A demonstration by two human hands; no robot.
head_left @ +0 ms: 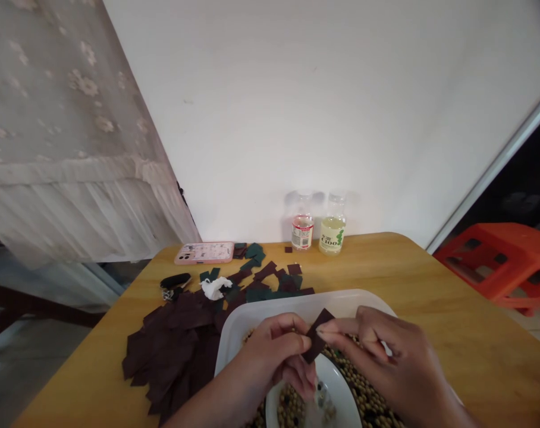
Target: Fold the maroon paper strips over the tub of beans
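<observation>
My left hand [281, 351] pinches one edge of a small dark maroon rectangular piece [317, 339], which looks like cloth or paper. On its other side, the fingertips of my right hand [386, 351] are closed on the same piece. Both hands are above a white plastic tray [234, 321] full of tan and dark bead-like grains [372, 404]. Inside that tray is a white bowl [341, 386], partly hidden by my left hand, with more of the grains in it. Something pale and see-through shows below my left fingers; I cannot make out what it is.
Left of the tray lies a heap of maroon pieces [176, 351]. Behind it are scattered green pieces [254, 255], a crumpled white tissue [216, 288], keys [175, 282] and a pink phone [204, 252]. Two bottles [303, 229] [332, 232] stand by the wall. An orange stool [502, 255] is at right.
</observation>
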